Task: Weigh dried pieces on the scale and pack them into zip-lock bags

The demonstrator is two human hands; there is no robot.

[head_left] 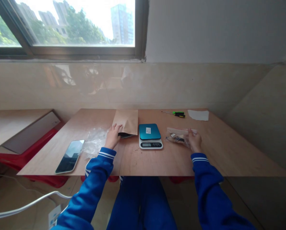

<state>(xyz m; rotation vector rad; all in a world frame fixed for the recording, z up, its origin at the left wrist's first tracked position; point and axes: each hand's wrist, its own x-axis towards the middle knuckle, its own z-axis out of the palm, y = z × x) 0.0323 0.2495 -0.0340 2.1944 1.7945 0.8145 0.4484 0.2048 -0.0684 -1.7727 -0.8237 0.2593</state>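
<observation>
A light brown wooden tabletop [138, 159] is seen set against a glossy beige wall below a window. On it, near the left edge, a black smartphone [70, 156] is laid face up, and a crumpled sheet of clear plastic film [95, 140] is spread just beside it. Toward the back centre a flat brown kraft-paper pouch [126, 121] is laid, with a dark object partly tucked under its near edge. Just to its right a small digital kitchen scale with a teal platform and a white base [149, 135] is placed; nothing is set on the platform. At the far right a white slip of paper [198, 115] and a slim screwdriver with a green and black handle [177, 113] are laid close together.

The left hand [112, 136] is rested at the near left corner of the paper pouch, fingers extended and touching it; a grip cannot be made out. The right hand [194, 141] is closed on the right end of a small clear plastic bag holding dark small parts [177, 136], which is lying on the table right of the scale.
</observation>
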